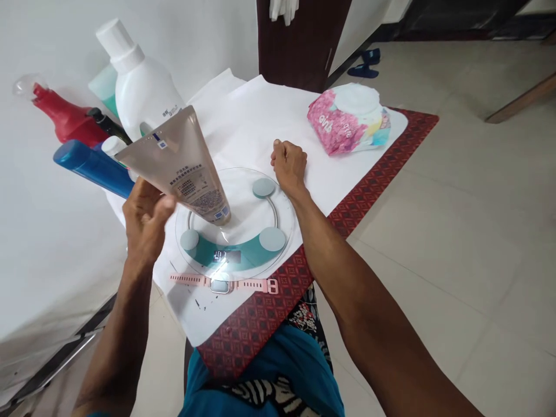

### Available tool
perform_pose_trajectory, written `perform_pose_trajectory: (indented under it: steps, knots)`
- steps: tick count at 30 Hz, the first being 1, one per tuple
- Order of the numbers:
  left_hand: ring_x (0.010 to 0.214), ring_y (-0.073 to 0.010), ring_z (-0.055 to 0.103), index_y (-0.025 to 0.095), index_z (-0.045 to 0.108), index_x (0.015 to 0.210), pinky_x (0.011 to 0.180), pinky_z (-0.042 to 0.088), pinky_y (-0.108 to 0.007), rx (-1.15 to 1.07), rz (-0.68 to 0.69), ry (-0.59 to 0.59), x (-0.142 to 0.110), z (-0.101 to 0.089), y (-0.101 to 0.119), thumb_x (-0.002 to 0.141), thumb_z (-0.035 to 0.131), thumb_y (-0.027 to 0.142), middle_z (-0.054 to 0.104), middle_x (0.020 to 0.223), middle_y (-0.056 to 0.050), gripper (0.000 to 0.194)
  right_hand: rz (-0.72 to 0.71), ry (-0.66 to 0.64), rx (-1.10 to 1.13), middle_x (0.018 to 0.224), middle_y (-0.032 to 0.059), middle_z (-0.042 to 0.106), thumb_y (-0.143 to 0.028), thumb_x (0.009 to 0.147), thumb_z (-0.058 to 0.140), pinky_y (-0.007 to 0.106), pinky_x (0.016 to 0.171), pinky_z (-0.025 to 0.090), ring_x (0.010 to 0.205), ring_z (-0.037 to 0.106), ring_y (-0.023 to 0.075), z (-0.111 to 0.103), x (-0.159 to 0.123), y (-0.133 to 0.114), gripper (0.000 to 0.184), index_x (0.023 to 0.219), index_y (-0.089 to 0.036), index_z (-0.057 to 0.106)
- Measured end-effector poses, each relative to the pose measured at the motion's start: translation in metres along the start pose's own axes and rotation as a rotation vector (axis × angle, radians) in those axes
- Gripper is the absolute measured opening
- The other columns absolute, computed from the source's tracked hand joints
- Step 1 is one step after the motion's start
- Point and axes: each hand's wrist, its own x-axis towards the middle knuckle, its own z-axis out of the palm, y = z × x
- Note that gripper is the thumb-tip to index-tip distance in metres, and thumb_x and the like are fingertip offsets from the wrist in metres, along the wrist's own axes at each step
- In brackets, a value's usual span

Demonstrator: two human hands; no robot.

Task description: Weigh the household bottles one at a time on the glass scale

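Note:
A beige squeeze tube [186, 168] with printed text is upright, cap down, over the round glass scale [226, 267]. My left hand [147, 217] is at the tube's lower left edge, thumb in front and fingers partly hidden behind it, closed on that edge. The scale has a teal band, grey round pads and a lit display [226, 256] whose digits I cannot read surely. Loosely closed, my right hand [289, 165] rests on the white sheet by the scale's upper right rim, with nothing visible in it. A pink-strapped watch [220, 285] lies along the scale's near edge.
Left of the scale stand a large white bottle [145, 87], a red bottle [72, 116], a blue bottle [93, 165] and other containers, against the wall. A pink wipes pack [343, 124] lies at the far right. The table's red patterned edge [369, 185] runs diagonally.

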Motion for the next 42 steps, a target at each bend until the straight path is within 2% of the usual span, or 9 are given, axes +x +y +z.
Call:
perform_pose_trajectory:
  steps: [3,7,11,17,23,28,35,39,42]
  knots:
    - [0.096,-0.0262,0.081,0.025,0.082,0.104,0.087,0.069,-0.041,-0.043,-0.075,0.123,-0.011,-0.014,-0.021,0.097,0.067,0.093,0.084,0.105,-0.009,0.070,0.037,-0.002,0.045,0.073,0.0003,0.064,-0.063,0.121,0.037,0.048,0.094,0.064,0.075,0.070,0.0205,0.000,0.000,0.003,0.058,0.081,-0.028,0.059]
    - [0.072,-0.0179,0.072,0.019,0.081,0.096,0.069,0.058,-0.030,0.043,-0.289,0.232,-0.039,-0.027,-0.059,0.098,0.076,0.080,0.078,0.085,-0.007,0.061,0.038,-0.002,0.082,0.073,0.0011,0.063,-0.066,0.121,0.037,0.050,0.091,0.066,0.075,0.070,0.0215,0.000,0.000,0.004,0.060,0.083,-0.027,0.063]
    - [0.059,-0.0140,0.058,0.018,0.078,0.085,0.059,0.048,-0.028,0.089,-0.422,0.242,-0.066,-0.034,-0.087,0.095,0.076,0.084,0.065,0.067,-0.003,0.067,0.076,-0.038,0.054,0.076,0.0021,0.063,-0.057,0.122,0.038,0.051,0.094,0.065,0.076,0.070,0.0213,-0.001,-0.001,0.003,0.055,0.086,-0.026,0.067]
    - [0.062,-0.0136,0.057,0.018,0.077,0.087,0.064,0.049,-0.028,0.130,-0.423,0.214,-0.079,-0.036,-0.098,0.098,0.074,0.082,0.065,0.070,-0.003,0.065,0.059,-0.050,0.089,0.075,0.0010,0.063,-0.062,0.121,0.041,0.043,0.091,0.063,0.075,0.070,0.0193,-0.006,-0.003,0.000,0.055,0.085,-0.027,0.063]
    - [0.075,-0.0174,0.068,0.020,0.078,0.109,0.069,0.056,-0.030,0.200,-0.281,0.306,-0.071,-0.033,-0.074,0.094,0.082,0.071,0.074,0.089,-0.004,0.053,0.118,-0.048,0.071,0.073,-0.0004,0.065,-0.062,0.119,0.046,0.039,0.084,0.059,0.070,0.070,0.0187,-0.014,-0.007,-0.022,0.053,0.079,-0.028,0.055]
    - [0.118,-0.0298,0.078,0.030,0.075,0.140,0.100,0.067,-0.046,0.210,0.008,0.094,-0.039,-0.001,-0.025,0.076,0.103,0.060,0.078,0.138,-0.011,0.076,0.190,-0.071,0.021,0.076,0.0012,0.070,-0.046,0.119,0.047,0.039,0.085,0.057,0.074,0.070,0.0208,-0.017,-0.005,-0.036,0.046,0.078,-0.028,0.055]
    - [0.082,-0.0285,0.080,0.022,0.084,0.086,0.074,0.069,-0.041,0.266,-0.070,0.143,-0.006,0.034,-0.004,0.078,0.102,0.055,0.084,0.089,-0.007,0.039,0.225,-0.098,-0.072,0.084,0.0035,0.076,-0.039,0.120,0.048,0.034,0.086,0.048,0.084,0.072,0.0228,-0.020,-0.001,-0.048,0.044,0.078,-0.028,0.052]
    - [0.083,-0.0301,0.082,0.020,0.085,0.088,0.071,0.070,-0.042,0.288,-0.039,0.219,0.008,0.032,0.002,0.079,0.102,0.053,0.085,0.089,-0.006,0.038,0.256,-0.118,-0.135,0.086,0.0045,0.077,-0.036,0.121,0.050,0.034,0.082,0.041,0.089,0.072,0.0246,-0.020,0.001,-0.051,0.043,0.079,-0.028,0.050]
    - [0.089,-0.0304,0.082,0.022,0.085,0.093,0.082,0.072,-0.047,0.241,0.074,0.273,0.039,0.047,0.008,0.082,0.101,0.052,0.086,0.095,-0.005,0.036,0.248,-0.120,-0.127,0.090,0.0052,0.079,-0.036,0.121,0.051,0.034,0.080,0.038,0.091,0.071,0.0253,-0.019,0.002,-0.051,0.042,0.080,-0.028,0.051]
